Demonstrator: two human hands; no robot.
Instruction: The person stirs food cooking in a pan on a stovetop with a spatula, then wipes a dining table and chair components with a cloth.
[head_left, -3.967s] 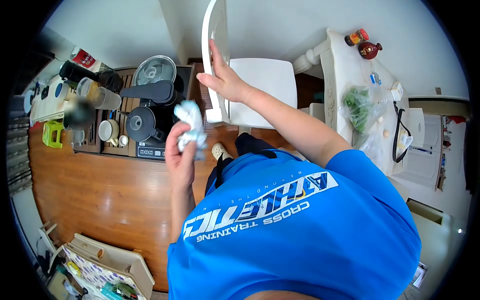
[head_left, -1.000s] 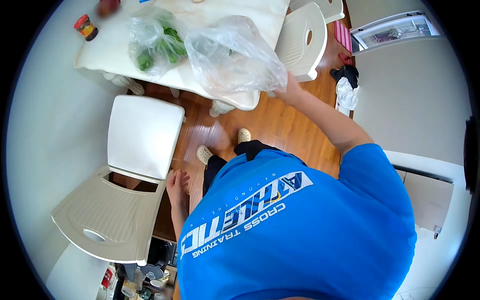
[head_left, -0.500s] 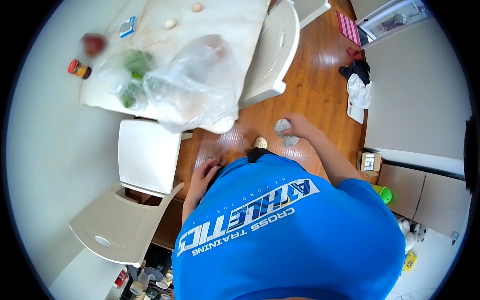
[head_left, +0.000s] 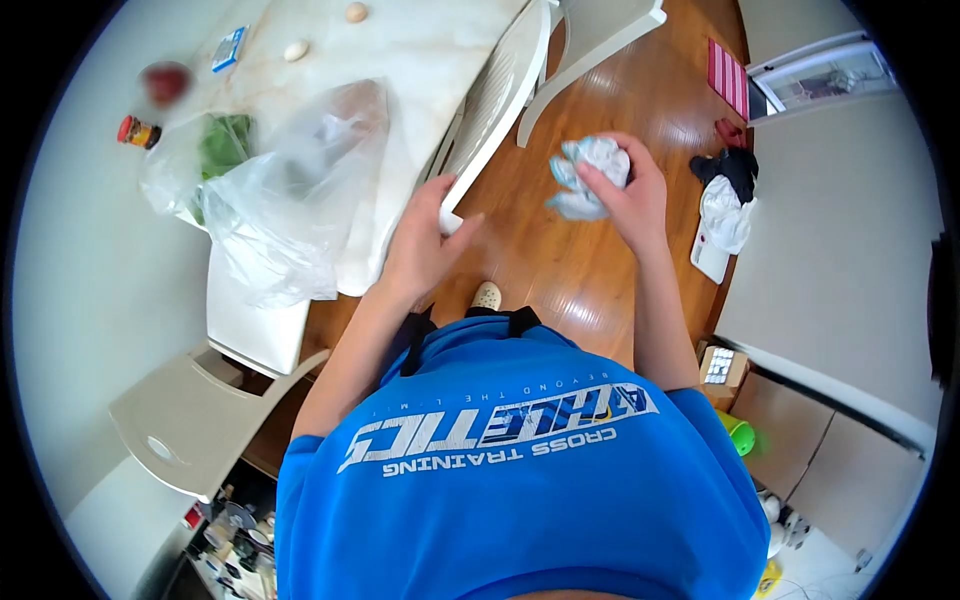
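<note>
A crumpled white and pale-blue cloth [head_left: 585, 180] is gripped in my right hand [head_left: 635, 195], held up over the wooden floor. My left hand [head_left: 428, 245] is at the table's near right corner, thumb and fingers apart, overlapping the end of a cream chair back [head_left: 495, 105] in view; whether it touches the chair I cannot tell. On the marble-patterned table [head_left: 420, 70], left of that hand, lies a big clear plastic bag [head_left: 290, 200] with unclear contents. Beside it is another bag with green leafy vegetables [head_left: 226, 145].
Two eggs, one pale [head_left: 296, 50] and one brown [head_left: 357, 12], a blue-and-white box [head_left: 229, 48] and a red-capped jar [head_left: 138, 132] are on the table. A white stool [head_left: 255, 320] and a cream chair [head_left: 185, 425] stand left. Clothes [head_left: 727, 210] lie by the right wall.
My right hand has raised the cloth up and forward. My left hand has come up from beside my waist to the table corner. The view has shifted, so the table appears further left.
</note>
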